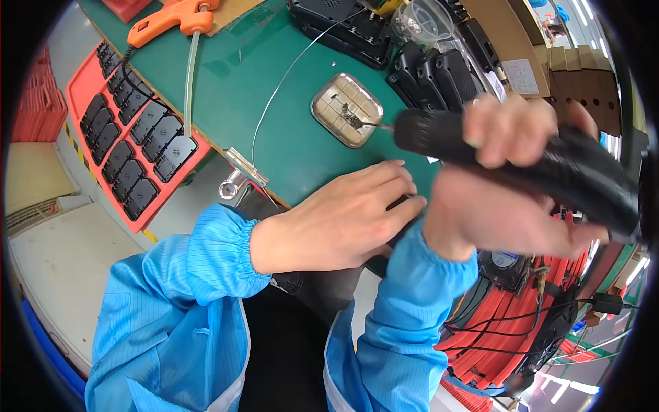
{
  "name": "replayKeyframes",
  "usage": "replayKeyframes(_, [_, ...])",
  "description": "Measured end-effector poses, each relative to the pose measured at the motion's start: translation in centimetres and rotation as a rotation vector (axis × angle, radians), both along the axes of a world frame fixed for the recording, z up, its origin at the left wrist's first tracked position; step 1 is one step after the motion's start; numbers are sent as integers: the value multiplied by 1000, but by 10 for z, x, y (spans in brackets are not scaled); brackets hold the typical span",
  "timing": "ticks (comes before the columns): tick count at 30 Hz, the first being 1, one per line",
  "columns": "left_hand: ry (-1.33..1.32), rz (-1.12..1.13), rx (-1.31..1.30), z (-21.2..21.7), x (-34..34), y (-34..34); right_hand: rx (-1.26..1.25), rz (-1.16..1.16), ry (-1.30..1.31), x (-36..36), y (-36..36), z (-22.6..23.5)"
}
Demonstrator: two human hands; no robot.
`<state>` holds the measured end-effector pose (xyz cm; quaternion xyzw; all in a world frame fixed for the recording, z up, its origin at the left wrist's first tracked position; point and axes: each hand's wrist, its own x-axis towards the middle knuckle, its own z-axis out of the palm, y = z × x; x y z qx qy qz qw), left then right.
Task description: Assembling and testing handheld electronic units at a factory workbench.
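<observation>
My right hand is wrapped around a black electric screwdriver, which lies almost level across the right side and is slightly blurred. The screwdriver's thin bit points left into a small metal dish. A little heap of dark screws lies in that dish, and the bit's tip is at the heap. My left hand rests at the near edge of the green table, its fingers curled together. Something dark shows between thumb and forefinger, but the hand covers most of it and I cannot tell its kind.
An orange glue gun lies at the back left. Left of the table, a red tray holds several black plastic casings. Black devices and a clear round tub stand at the back right. Red trays are stacked at lower right.
</observation>
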<state>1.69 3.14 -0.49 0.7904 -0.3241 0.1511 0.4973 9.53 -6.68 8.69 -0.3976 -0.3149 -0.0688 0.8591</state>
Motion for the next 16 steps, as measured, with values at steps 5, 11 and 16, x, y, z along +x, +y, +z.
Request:
replayKeyframes(5, [67,60,-247,-4,-2,1,-81,-147,-133,-28,-50,40])
replayKeyframes(11, [6,331,-337,-4,-2,7,-156,-206,-112,-50,-59,38])
replayKeyframes(16, [-86,371,-295,-3,-1,8,-121,-174,-122,-52,-62,30])
